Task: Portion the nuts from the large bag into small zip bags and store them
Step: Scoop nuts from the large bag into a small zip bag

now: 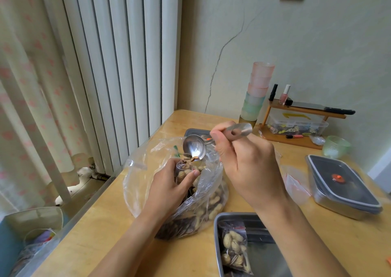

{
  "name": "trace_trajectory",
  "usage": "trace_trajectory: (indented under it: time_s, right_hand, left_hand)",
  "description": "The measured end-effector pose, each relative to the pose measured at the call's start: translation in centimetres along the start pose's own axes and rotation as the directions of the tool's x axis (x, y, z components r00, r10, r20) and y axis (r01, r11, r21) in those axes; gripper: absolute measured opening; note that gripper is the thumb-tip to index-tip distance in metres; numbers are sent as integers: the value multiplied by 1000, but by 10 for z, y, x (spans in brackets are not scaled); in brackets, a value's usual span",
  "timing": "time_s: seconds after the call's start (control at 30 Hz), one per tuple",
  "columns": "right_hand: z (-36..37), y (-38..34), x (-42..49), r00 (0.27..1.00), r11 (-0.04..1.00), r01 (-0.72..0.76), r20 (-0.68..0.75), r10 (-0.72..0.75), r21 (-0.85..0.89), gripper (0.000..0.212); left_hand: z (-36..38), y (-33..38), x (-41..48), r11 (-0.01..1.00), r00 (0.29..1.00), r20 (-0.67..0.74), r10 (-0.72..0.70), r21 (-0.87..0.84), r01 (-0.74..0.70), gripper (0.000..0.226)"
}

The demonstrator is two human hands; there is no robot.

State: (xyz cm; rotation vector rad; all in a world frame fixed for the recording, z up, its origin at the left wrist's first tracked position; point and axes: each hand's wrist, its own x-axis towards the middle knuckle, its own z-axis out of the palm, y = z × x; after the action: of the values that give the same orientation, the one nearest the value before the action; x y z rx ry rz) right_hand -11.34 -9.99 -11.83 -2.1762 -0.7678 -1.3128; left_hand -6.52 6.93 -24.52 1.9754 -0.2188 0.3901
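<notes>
At centre frame, 1 large bag [203,209] of nuts lies open on the table [110,223]. L hand [169,185] sits in its mouth, fingers & thumb curled round 1 small zip bag [183,172], part-filled. R hand [245,166], up & right, has its fingers closed on the handle of 1 spoon [194,148], bowl tipped over the small bag's opening. Lower centre: 1 steel tray [237,216] w/ 1 filled zip bag [233,249]. Right edge: 1 lidded container [342,190].
</notes>
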Motion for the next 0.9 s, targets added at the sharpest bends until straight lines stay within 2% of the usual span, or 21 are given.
trace_trajectory:
  time_s: [0.13, 0.33, 0.47, 0.6, 0.7, 0.73, 0.8, 0.87, 0.9]
  right_hand:
    - [1, 5, -3, 998, 996, -31, 58, 26, 88, 30]
    - [2, 3, -3, 998, 998, -55, -19, 55, 24, 32]
    - [4, 5, -3, 997, 995, -53, 54, 48, 84, 33]
    - [6, 4, -5, 998, 997, -60, 14, 59, 50, 33]
    - [6, 6, -5, 993, 994, -60, 109, 50, 92, 32]
    - [6, 7, -5, 988, 991, -81, 140, 66, 106, 33]
    - [5, 11, -5, 983, 985, -150, 117, 139, 87, 40]
    - [4, 15, -6, 955, 954, -296, 53, 293, 49, 42]
    - [5, 19, -7, 916, 915, -401, 41, 399, 45, 42]
  left_hand:
    - [0, -2, 0, 1000, 1000, -1, -2, 14, 2, 41]
    - [0, 5, -2, 1000, 1000, 24, 4, -27, -3, 28]
    - [-1, 7, -3, 1000, 1000, 25, 2, 0, -2, 32]
    - [0, 6, -2, 1000, 1000, 27, 9, -21, -8, 30]
    - [0, 0, -1, 999, 999, 35, -7, -40, 9, 31]
    - [0, -2, -1, 999, 999, 36, -14, -48, 15, 32]
    - [0, -2, -1, 998, 999, 33, -16, -60, 18, 35]
    - [-1, -1, -1, 995, 999, 27, -22, -94, 24, 37]
    - [-1, 0, -1, 993, 999, 18, -26, -113, 28, 36]
